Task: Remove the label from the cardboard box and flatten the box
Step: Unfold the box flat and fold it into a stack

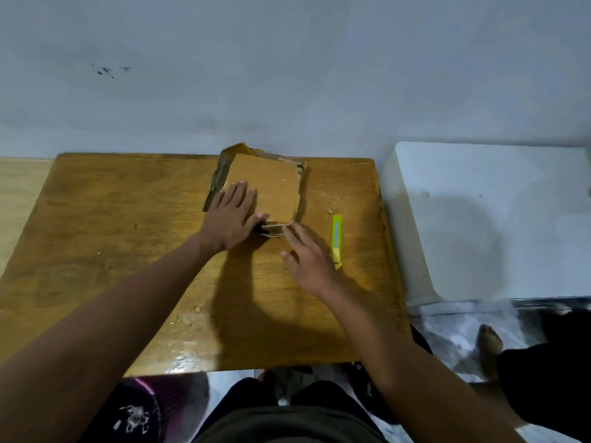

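The cardboard box [265, 190] lies pressed nearly flat at the far middle of the wooden counter [128, 251], its torn flaps sticking out at 12 and 9 o'clock. The left hand [230, 219] rests flat on its near-left part, fingers straight and released. The right hand [307, 257], at 5 o'clock from the box, touches the near edge with straight fingertips, grasping nothing. A green utility knife [336, 238] lies just beside that hand at 3 o'clock. The box's near edge is partly hidden by both hands; no label can be made out.
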